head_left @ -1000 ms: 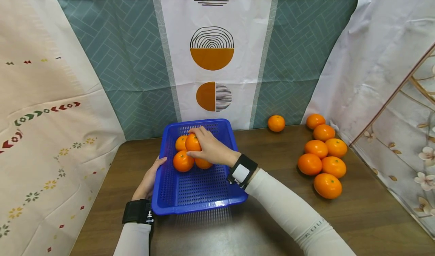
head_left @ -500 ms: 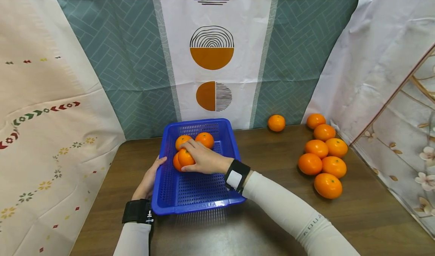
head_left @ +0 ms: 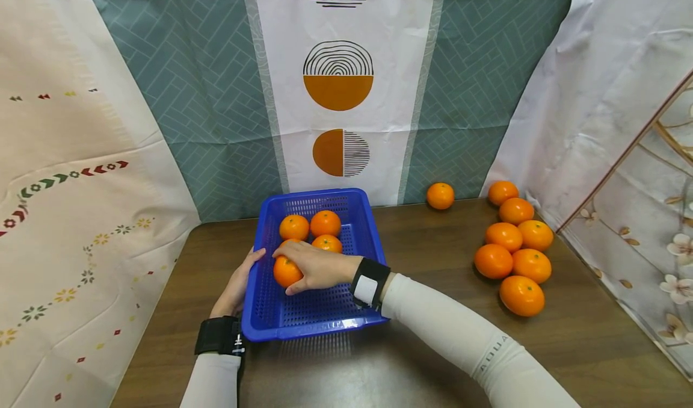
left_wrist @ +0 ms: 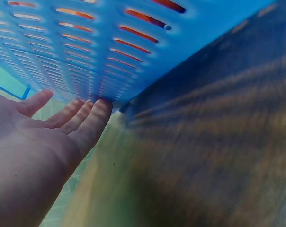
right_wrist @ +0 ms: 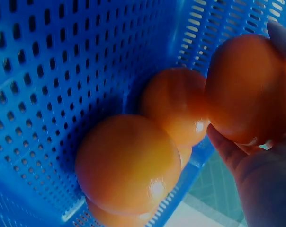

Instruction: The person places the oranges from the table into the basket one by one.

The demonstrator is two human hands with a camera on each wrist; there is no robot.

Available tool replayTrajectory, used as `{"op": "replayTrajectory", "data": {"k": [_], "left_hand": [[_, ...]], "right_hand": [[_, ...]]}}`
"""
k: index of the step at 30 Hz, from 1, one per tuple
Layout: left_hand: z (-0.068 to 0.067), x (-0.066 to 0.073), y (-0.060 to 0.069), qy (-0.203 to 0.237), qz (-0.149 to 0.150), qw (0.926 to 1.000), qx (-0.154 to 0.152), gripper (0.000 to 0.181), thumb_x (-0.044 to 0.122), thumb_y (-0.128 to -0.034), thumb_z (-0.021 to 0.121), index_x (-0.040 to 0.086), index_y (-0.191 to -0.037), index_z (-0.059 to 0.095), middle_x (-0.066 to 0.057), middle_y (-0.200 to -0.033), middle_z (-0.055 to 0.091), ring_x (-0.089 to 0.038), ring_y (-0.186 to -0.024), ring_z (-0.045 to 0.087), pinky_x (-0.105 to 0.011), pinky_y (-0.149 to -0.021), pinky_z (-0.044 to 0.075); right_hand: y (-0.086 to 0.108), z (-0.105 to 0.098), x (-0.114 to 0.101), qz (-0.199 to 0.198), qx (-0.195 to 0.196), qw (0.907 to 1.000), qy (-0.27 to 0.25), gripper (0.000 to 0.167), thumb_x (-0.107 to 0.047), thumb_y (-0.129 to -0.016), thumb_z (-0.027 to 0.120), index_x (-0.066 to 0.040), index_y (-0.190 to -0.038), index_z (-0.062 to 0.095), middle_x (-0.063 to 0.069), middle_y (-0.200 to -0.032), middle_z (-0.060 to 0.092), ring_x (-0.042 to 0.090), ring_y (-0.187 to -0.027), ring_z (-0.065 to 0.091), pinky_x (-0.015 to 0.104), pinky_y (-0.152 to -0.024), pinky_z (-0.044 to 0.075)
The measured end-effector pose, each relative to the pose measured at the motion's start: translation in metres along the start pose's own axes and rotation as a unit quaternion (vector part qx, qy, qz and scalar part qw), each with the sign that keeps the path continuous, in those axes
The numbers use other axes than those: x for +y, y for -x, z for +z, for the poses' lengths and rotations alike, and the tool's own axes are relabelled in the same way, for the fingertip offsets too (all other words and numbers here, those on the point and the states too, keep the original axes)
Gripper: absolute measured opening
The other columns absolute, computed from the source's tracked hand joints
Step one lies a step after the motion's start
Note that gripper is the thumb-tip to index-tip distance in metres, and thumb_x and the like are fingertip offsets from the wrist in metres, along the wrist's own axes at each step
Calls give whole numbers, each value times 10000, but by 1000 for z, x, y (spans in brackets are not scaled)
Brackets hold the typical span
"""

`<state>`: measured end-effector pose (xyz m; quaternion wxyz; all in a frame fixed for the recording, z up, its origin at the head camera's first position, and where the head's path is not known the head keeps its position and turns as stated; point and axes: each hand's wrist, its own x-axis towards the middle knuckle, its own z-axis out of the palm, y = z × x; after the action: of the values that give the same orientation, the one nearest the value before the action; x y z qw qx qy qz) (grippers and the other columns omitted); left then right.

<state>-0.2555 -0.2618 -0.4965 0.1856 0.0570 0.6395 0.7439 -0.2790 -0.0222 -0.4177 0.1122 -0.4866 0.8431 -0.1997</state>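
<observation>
The right hand (head_left: 316, 266) grips an orange (head_left: 287, 272) inside the left side of the basket (head_left: 319, 332), near the back edge of the desk (head_left: 428, 257); the left hand (head_left: 236, 284) lies straight-fingered against the basket's outer wall. The step seems to be placing this fruit beside the gathered oranges (head_left: 326, 223); next calls for loosening the fingers gently. Loose oranges (head_left: 533, 266) lie toward the desk's right edge.
</observation>
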Motion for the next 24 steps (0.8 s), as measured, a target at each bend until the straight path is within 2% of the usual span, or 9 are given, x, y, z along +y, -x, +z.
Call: {"op": "replayTrajectory", "data": {"k": [7,14,24], "left_hand": [[0,1,0,30,2,10000,-34,685,530,-1111,319,344,-1662,-42,-180,-1684,161,-369,-1330,479,-564,-1006,503],[1,1,0,-27,49,10000,-61,691,520,-1114,314,331,-1663,-62,-153,-1705,106,-425,-1426,357,-600,-1053,458],[1,1,0,-73,-47,10000,14,709,543,-1106,335,353,-1664,-59,-136,-1710,111,-472,-1454,322,-644,-1061,432]], "right_hand": [[-4,5,-2,-81,-241,9996,82,721,-342,-923,812,-125,-1522,474,56,-1470,408,155,-1272,467,258,-1097,388],[-8,7,-7,-189,-498,9962,683,728,-395,-914,809,-176,-1530,490,-16,-1546,471,181,-1440,382,346,-1224,265],[-11,10,-12,-333,-609,9899,1232,711,-346,-886,848,-190,-1505,536,-36,-1528,507,191,-1427,397,342,-1227,246]]}}
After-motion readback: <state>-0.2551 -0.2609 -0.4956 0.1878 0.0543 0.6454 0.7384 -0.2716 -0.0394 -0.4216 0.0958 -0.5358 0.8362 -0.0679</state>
